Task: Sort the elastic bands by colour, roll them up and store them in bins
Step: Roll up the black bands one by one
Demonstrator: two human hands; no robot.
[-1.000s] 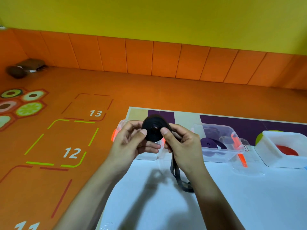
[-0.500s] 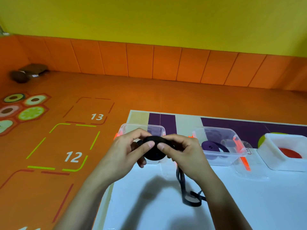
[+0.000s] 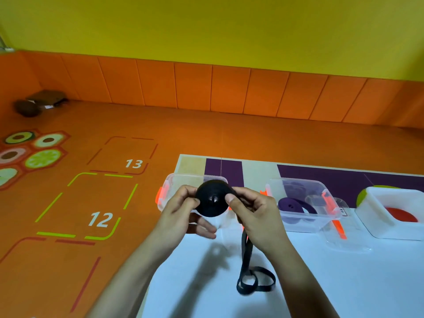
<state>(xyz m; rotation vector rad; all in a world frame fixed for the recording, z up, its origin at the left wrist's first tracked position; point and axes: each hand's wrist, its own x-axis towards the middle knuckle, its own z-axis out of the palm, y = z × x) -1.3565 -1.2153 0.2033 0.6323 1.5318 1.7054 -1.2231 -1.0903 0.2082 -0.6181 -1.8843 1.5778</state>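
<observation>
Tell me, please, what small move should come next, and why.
Probably wind another turn onto the black elastic roll, pinched between the left hand and right hand: its loose tail hangs down and loops on the white table, so rolling seems unfinished.

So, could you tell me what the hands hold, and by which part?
The black band roll, pinched at its rim: left hand on the left edge, right hand on the right edge. Its loose tail hangs down.

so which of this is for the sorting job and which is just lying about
Job: black elastic roll, loose tail, clear bin behind it, bin of purple rolls, white bin with red roll.
Lying about: brown object by the wall, floor numbers.
</observation>
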